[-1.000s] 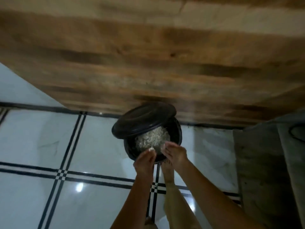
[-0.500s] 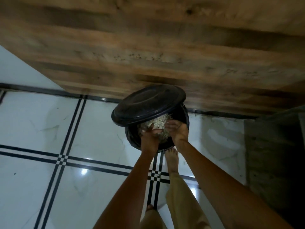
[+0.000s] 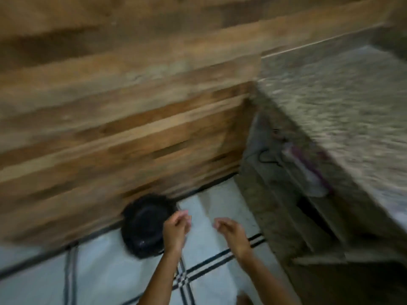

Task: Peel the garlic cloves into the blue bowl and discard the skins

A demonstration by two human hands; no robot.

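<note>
A round black bin (image 3: 144,227) stands on the white tiled floor against a wooden wall, and its lid now covers the opening, so the skins inside are hidden. My left hand (image 3: 176,227) hangs just right of the bin with loosely curled fingers and holds nothing. My right hand (image 3: 229,230) is further right over the floor, apart from the bin, its fingers also loosely curled and empty. The frame is motion-blurred. No blue bowl or garlic is in view.
The wooden plank wall (image 3: 110,106) fills the upper left. A speckled stone counter (image 3: 341,106) runs along the right, with dark shelves (image 3: 308,216) under it. The white floor tiles (image 3: 110,278) carry black lines.
Both hands have pulled away from the bin and now hold nothing. The bin's lid has dropped shut over the skins. The view has swung to the right and up.
</note>
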